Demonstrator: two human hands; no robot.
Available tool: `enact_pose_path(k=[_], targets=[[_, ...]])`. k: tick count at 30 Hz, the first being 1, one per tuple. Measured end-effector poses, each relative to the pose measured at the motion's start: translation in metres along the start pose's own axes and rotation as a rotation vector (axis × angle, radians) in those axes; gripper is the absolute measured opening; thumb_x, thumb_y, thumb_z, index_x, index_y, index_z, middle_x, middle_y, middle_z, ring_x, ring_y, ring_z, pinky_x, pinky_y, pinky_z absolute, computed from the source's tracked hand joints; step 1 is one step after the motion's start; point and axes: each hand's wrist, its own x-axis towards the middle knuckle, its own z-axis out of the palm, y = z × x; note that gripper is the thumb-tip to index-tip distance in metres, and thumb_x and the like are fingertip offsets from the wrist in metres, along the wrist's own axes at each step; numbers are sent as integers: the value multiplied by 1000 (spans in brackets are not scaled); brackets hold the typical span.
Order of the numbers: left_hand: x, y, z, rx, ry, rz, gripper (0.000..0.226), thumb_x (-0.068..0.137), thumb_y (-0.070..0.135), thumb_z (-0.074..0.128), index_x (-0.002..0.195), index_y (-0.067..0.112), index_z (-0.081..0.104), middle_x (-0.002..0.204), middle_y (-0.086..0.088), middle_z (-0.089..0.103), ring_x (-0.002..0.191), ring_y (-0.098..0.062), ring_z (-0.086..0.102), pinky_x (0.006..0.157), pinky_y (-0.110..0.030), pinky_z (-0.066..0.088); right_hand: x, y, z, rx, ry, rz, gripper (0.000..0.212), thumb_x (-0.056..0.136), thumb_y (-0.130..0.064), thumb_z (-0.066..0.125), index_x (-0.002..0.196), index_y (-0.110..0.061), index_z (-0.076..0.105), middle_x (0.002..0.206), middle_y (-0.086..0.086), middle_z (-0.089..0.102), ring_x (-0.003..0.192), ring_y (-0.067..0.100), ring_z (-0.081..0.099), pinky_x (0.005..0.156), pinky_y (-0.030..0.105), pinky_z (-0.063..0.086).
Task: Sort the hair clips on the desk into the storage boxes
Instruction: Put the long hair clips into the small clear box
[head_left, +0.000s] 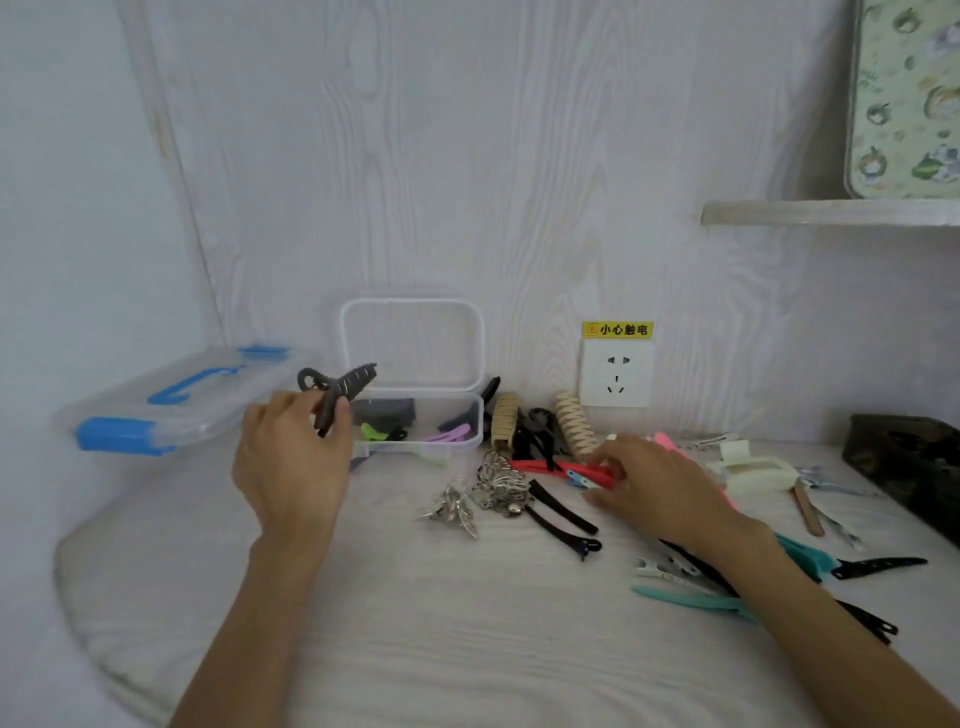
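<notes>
At far left we see a closed clear box with blue latches (156, 405); beside it our left hand (291, 462) pinches a dark grey claw clip (335, 395) between thumb and fingertips, held above the desk (363, 597) just left of the open clear box (415, 415), its long axis slanting up to the right, toothed end toward that box's raised lid; further right lie silver metal clips (483, 493) and black clips (563, 519); our right hand (660, 488) rests among them, fingertips closing on a red clip (550, 467) that lies roughly left-right.
</notes>
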Motion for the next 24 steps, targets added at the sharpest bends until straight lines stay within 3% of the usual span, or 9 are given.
enact_pose_path(k=[3, 7, 11, 14, 17, 19, 21, 24], targets=[[1, -10, 5, 59, -118, -120, 24, 88, 31, 57, 88, 8, 66, 85, -16, 63, 83, -39, 59, 62, -38, 40, 0, -2, 2, -32, -9, -37, 23, 83, -52, 58, 96, -35, 50, 97, -11, 52, 81, 9, 47, 69, 23, 33], [3, -14, 4, 21, -81, -251, 25, 90, 31, 54, 98, 8, 58, 96, -20, 64, 89, -43, 61, 65, -37, 35, 0, -3, 7, -159, -18, -97, 34, 89, -53, 47, 112, -28, 51, 102, -4, 52, 86, 13, 47, 70, 25, 33], [2, -17, 6, -23, -163, -344, 28, 93, 31, 49, 105, 5, 48, 96, -24, 64, 91, -44, 60, 69, -39, 37, 1, -5, 10, -240, -16, -111, 36, 90, -58, 37, 100, -25, 47, 97, -7, 44, 82, 10, 36, 72, 24, 27], [2, -18, 16, -186, -320, -452, 30, 96, 33, 42, 104, 5, 51, 101, -19, 67, 96, -39, 61, 85, -41, 47, 0, -6, 11, -228, -20, -128, 25, 92, -53, 36, 89, -29, 39, 93, -8, 42, 82, 9, 36, 73, 24, 28], [4, -19, 24, -383, -445, -567, 35, 96, 34, 41, 107, 5, 59, 104, -15, 69, 98, -33, 63, 92, -40, 47, 2, -7, 10, -233, -21, -137, 22, 93, -51, 38, 87, -30, 43, 92, -10, 48, 82, 9, 37, 73, 23, 28], [1, -20, 23, -332, -450, -553, 32, 94, 35, 44, 102, 9, 60, 100, -9, 70, 87, -27, 64, 81, -32, 45, 1, -6, 6, -222, -28, -131, 24, 92, -52, 39, 79, -32, 41, 82, -14, 42, 78, 8, 37, 70, 23, 26], [-3, -23, 19, -86, -394, -420, 27, 92, 40, 47, 93, 15, 57, 92, -6, 67, 83, -27, 62, 70, -30, 37, 0, -3, 0, -164, -67, -126, 29, 91, -51, 44, 68, -33, 41, 68, -14, 43, 66, 6, 38, 62, 24, 29], [-6, -22, 15, 135, -369, -255, 29, 89, 45, 50, 89, 17, 56, 93, -10, 65, 88, -33, 61, 67, -31, 35, 1, 3, -12, 17, -137, -92, 25, 89, -46, 52, 71, -29, 57, 56, -7, 49, 49, 5, 39, 52, 21, 33]])
